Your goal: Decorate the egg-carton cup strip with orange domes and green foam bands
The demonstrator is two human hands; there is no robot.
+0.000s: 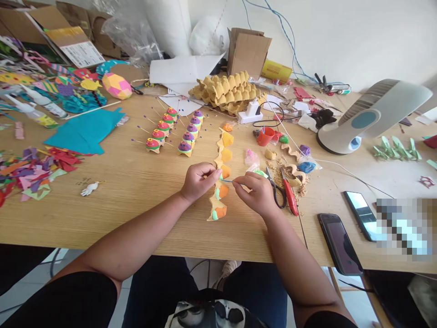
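2 hands worked close together at the near middle of the wooden table (136, 191). Our left hand (200, 181) pinched the egg-carton strip (226, 156), thumb and forefinger pressed on a cup about halfway along it. Our right hand (256, 193) pinched the end of a thin pin (227, 181) that bridged the gap between the hands and pointed at that same cup.

The strip lay flat on the table, running away from us, its cups painted orange, with green blobs on the near ones. We judged it light and stiff enough to keep its shape, yet easily crushed. A grip on the cup walls beside the working spot looked best, clear of the soft blobs. The pin seemed slim, slippery and sharp, best held by its blunt end.

Red-handled scissors (288, 196) lay just right of our right hand, and 2 rows of painted cups (189, 135) stood further back.
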